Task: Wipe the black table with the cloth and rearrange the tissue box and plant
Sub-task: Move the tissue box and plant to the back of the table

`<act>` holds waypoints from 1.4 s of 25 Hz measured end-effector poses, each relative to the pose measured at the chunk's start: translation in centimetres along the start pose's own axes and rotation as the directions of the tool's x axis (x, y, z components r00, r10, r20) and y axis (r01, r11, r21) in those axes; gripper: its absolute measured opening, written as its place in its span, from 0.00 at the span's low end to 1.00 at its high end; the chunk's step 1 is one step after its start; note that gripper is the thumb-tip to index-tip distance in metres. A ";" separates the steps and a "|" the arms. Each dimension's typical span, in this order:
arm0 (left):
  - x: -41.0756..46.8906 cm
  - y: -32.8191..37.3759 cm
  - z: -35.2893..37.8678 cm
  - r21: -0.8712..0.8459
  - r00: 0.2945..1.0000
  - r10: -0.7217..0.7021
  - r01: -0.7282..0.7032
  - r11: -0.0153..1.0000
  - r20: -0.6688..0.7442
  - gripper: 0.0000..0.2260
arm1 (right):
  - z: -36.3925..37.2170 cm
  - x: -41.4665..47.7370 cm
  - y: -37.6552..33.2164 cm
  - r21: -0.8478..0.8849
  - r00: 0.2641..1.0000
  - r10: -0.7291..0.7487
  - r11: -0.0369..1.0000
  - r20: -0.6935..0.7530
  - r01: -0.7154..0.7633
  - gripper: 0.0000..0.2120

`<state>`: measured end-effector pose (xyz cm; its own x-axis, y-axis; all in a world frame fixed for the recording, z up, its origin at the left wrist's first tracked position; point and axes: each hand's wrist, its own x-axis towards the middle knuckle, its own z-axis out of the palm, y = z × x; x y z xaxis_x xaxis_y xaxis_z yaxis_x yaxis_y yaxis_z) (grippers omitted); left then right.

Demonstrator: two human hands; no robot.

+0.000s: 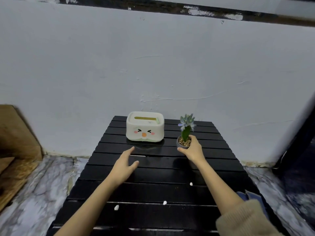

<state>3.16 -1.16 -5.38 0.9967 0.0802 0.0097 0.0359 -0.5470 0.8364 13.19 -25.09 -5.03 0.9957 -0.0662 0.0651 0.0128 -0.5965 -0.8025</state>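
Observation:
A black slatted table (153, 189) stands against a pale wall. At its far middle sits a white tissue box (144, 128) with a cartoon face. To the right of it is a small potted plant (185, 133) with green leaves and pale blue flowers in a grey pot. My right hand (193, 149) is wrapped around the pot. My left hand (125, 165) hovers over the table in front of the tissue box, fingers apart, holding nothing. No cloth is clearly visible; a bluish thing (247, 195) lies at the table's right edge near my right sleeve.
Three small white bits (116, 207) lie scattered on the near slats. A wooden board (15, 142) leans at the left. The floor (39, 189) is marbled grey. A dark frame (296, 142) stands at the right.

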 end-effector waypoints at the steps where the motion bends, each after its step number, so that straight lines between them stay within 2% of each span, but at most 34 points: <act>1: 0.6 -0.1 0.0 0.011 1.000 0.005 -0.005 1.000 -0.003 0.26 | 0.3 1.4 -0.5 0.008 1.000 -0.001 1.000 -0.011 0.001 0.32; 10: 4.8 -2.3 1.9 0.019 0.999 0.032 -0.033 0.999 0.038 0.26 | 5.4 9.5 1.2 0.065 0.995 0.063 0.996 -0.075 -0.058 0.30; 12: 5.2 -2.8 2.1 0.018 0.999 0.031 -0.032 0.999 0.043 0.26 | 5.8 10.0 1.5 0.081 0.998 0.044 0.996 -0.051 -0.040 0.33; 15: 5.0 -2.7 1.7 0.021 0.999 0.037 -0.037 0.999 0.033 0.26 | 4.7 9.4 1.7 0.050 1.000 0.005 0.999 0.022 -0.006 0.44; 17: 4.2 -2.2 1.2 0.034 0.998 0.053 -0.054 0.998 0.023 0.26 | 2.6 7.3 2.0 -0.062 0.997 -0.059 0.996 0.048 0.062 0.45; 20: 2.2 -0.5 0.4 0.046 0.997 0.072 -0.073 0.996 0.033 0.26 | -1.8 1.1 3.2 -0.134 0.995 -0.094 0.986 0.030 0.097 0.40; 24: -1.5 2.9 0.3 0.031 0.992 0.121 -0.122 0.992 0.028 0.26 | -7.4 -9.6 6.3 -0.150 1.000 0.005 0.989 -0.015 -0.007 0.34; 28: -6.5 5.3 0.5 0.037 0.986 0.160 -0.161 0.986 0.036 0.26 | -11.2 -17.5 9.7 -0.384 0.975 0.104 0.907 -0.198 -0.175 0.34; 32: -10.9 4.7 0.3 0.039 0.989 0.149 -0.150 0.988 0.028 0.26 | -12.3 -19.2 12.0 -0.439 0.975 0.211 0.871 -0.069 -0.220 0.33; 35: -13.8 2.3 0.5 0.067 0.992 0.121 -0.124 0.990 0.039 0.26 | -11.1 -18.4 12.6 -0.467 0.976 0.182 0.857 -0.120 -0.217 0.29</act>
<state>-10.51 -3.93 -3.88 0.9958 -0.0191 0.0899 -0.0830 -0.6073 0.7901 -5.96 -40.31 -9.76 0.9631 -0.2690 -0.0114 -0.2482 -0.8707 -0.4246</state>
